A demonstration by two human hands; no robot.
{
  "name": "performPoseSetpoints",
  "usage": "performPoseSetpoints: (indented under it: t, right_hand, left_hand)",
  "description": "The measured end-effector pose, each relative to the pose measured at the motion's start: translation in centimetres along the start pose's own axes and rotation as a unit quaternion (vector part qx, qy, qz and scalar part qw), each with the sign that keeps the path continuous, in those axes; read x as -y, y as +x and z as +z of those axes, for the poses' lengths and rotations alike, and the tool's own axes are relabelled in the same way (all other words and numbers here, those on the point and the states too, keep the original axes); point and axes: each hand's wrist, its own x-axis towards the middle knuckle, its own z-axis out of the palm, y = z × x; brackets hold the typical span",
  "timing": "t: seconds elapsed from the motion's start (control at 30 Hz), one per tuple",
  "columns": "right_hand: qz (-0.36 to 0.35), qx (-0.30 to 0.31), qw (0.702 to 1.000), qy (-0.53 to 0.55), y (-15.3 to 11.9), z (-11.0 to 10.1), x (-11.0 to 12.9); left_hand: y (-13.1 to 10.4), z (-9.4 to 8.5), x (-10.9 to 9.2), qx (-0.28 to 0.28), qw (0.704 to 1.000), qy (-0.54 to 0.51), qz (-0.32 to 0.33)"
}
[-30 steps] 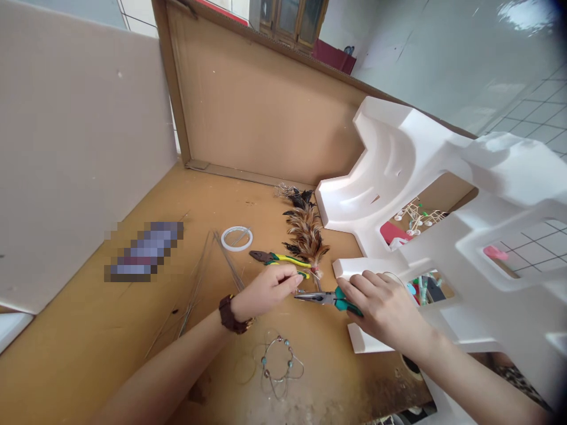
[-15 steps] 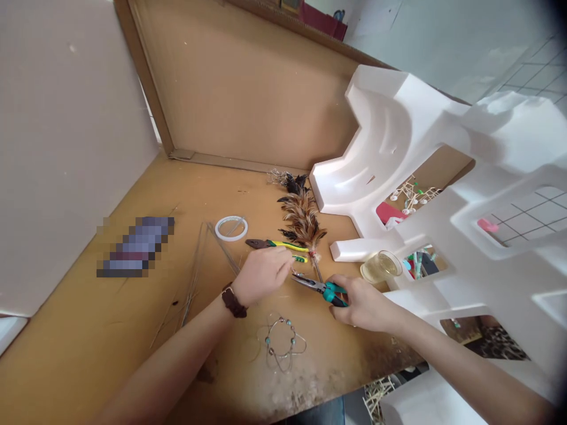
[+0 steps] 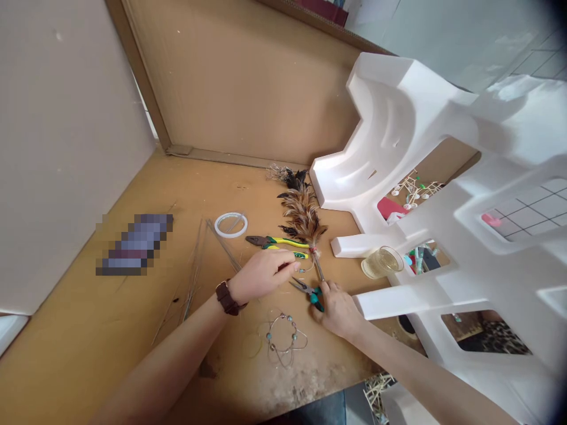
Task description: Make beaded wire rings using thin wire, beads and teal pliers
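My left hand (image 3: 261, 274), with a brown watch strap on its wrist, pinches a thin wire loop between its fingertips just below the yellow-green pliers (image 3: 277, 242) that lie on the table. My right hand (image 3: 337, 306) grips the teal-handled needle-nose pliers (image 3: 306, 290), whose tip points up-left toward the wire at my left fingertips. A bundle of brown and black feathers (image 3: 302, 214) lies just beyond, its bound stem ending beside the pliers' tip. A beaded wire ring (image 3: 284, 337) lies on the table between my forearms.
A white tape ring (image 3: 231, 224) and several thin straight wires (image 3: 211, 251) lie to the left. A cup of yellowish liquid (image 3: 381, 262) stands to the right, beside a large white foam packing piece (image 3: 443, 177). Cardboard panels (image 3: 248, 82) wall the back and left.
My right hand has slid down and left with the teal pliers, swinging their handles toward me. My left hand stays pinched on the wire. The view tilted slightly downward.
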Motion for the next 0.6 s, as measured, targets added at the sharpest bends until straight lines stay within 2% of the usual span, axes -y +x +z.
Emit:
performPoseSetpoints:
  t: [0.2,0.4,0.5,0.6]
  right_hand:
    - [-0.028,-0.044,0.999,-0.012,0.0,0.7,0.0]
    - [-0.041,-0.054,0.998,-0.018,-0.1,0.7,0.1]
    - [-0.063,-0.054,0.995,0.046,0.4,-0.4,-0.5]
    - [-0.061,-0.084,0.974,0.2,1.3,-2.4,-1.2]
  left_hand:
    - [0.0,0.1,0.0,0.014,1.0,-0.016,0.013]
    - [0.0,0.2,0.1,0.026,0.999,-0.006,0.018]
    - [0.0,0.3,0.2,0.05,0.998,-0.002,0.035]
    - [-0.1,0.3,0.2,0.094,0.994,0.004,0.06]
